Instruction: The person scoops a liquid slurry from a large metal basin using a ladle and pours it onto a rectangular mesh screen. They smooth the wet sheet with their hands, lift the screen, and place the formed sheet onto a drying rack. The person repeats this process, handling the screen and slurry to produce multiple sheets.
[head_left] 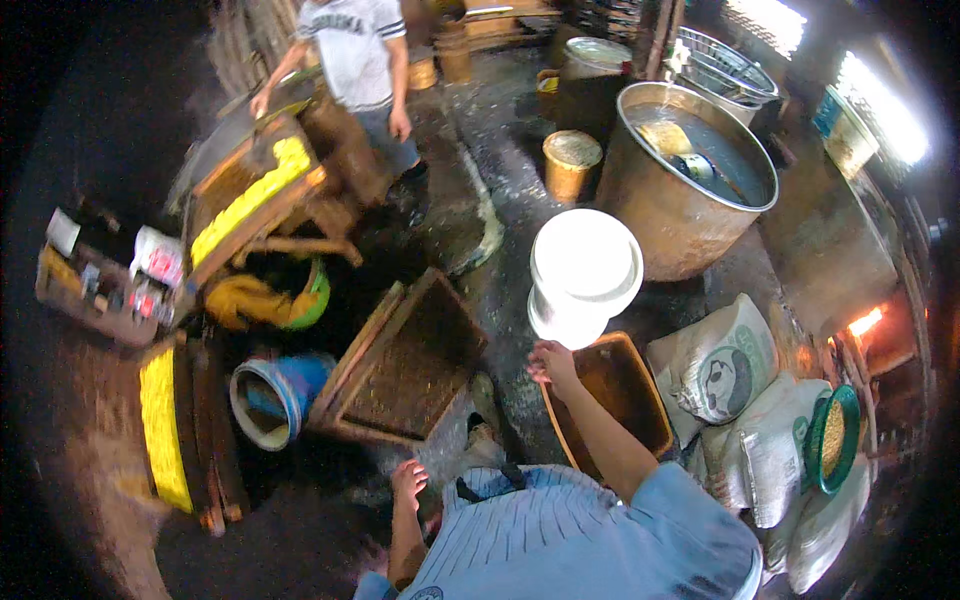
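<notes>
My right hand (552, 364) is stretched forward, fingers apart and slightly bent, holding nothing that I can see. It is just below a tall white pail-like container (585, 262) with a round top, whose lower part looks like a second white pail. I cannot tell whether the hand touches it. Beside my right forearm stands a brown rectangular tub (655, 415). My left hand (408, 483) hangs low by my body with loosely curled fingers and nothing in it. Ahead of it leans a wooden frame or board (415, 360).
A large metal vat (660, 225) of liquid stands ahead right, near a tan bucket (572, 185). Stuffed sacks (725, 360) and a green basket (850, 420) lie right, near a fire (865, 322). Left are a blue barrel (310, 385) and a wooden stand (270, 215); another person (355, 60) stands behind.
</notes>
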